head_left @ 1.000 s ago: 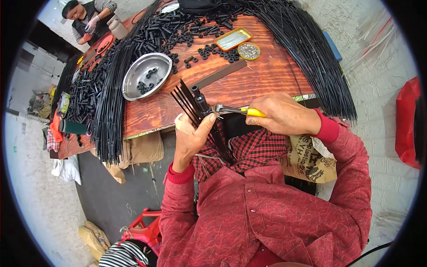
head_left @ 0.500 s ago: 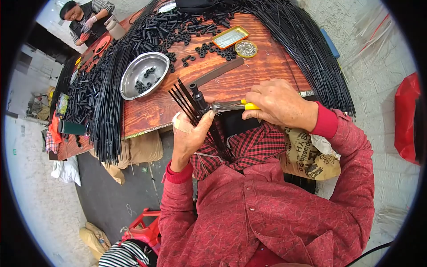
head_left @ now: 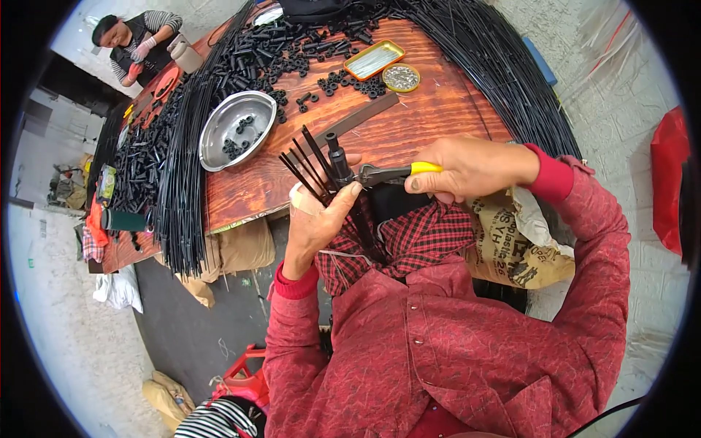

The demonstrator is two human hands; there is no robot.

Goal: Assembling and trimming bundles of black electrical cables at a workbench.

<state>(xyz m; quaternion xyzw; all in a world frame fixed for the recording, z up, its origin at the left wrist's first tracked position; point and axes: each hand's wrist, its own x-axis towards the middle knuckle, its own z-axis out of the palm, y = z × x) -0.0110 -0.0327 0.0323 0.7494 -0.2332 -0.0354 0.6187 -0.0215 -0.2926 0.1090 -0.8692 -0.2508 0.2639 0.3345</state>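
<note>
My left hand (head_left: 315,225) is closed around several thin black rods (head_left: 304,169) and a stepped black tubular fitting (head_left: 338,158), held above my lap. The fitting stands nearly upright beside the fanned rod tips, and the rods' lower ends run down in front of a red-and-black checked cloth (head_left: 431,232). In my right hand (head_left: 471,168) is a pair of pliers (head_left: 387,174) with yellow grips. Their dark metal jaws meet the fitting's lower part, close to my left thumb. What exactly the jaws bite on is too small to make out.
A steel bowl (head_left: 212,142) with some black rings stands on the wooden table (head_left: 409,124). Behind it lie heaped black fittings (head_left: 255,58), a yellow tray (head_left: 358,69) of thin pins and a round dish (head_left: 401,77). Long rod bundles (head_left: 504,73) flank both sides. A person works far left.
My right hand and the pliers have shifted a little to the right and turned, so the pliers' head shows broader. My left hand keeps its hold on the rods and fitting.
</note>
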